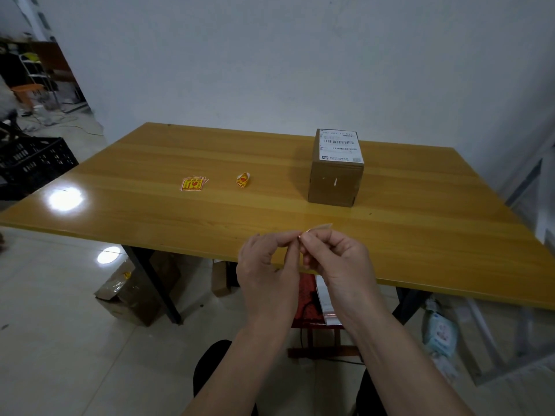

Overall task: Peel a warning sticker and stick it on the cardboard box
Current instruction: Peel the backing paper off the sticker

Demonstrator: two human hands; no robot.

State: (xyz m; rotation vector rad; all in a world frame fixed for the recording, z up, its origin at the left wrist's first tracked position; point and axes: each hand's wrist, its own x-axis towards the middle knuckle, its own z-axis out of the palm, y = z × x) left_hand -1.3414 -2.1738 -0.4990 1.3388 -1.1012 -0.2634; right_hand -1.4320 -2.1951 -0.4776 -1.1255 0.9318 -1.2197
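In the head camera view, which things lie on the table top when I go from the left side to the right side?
Stack of warning stickers → curled sticker piece → cardboard box. The hands, left and right, pinch a sticker above the near edge of the table, so I leave them out.

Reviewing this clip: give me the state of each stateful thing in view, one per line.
cardboard box: closed, upright, shipping label on top
sticker stack: flat on table, untouched
curled backing: loose on table
sticker: pinched between both hands
left hand: pinching sticker
right hand: pinching sticker

Black crate point(33, 163) left of wooden table point(150, 211).
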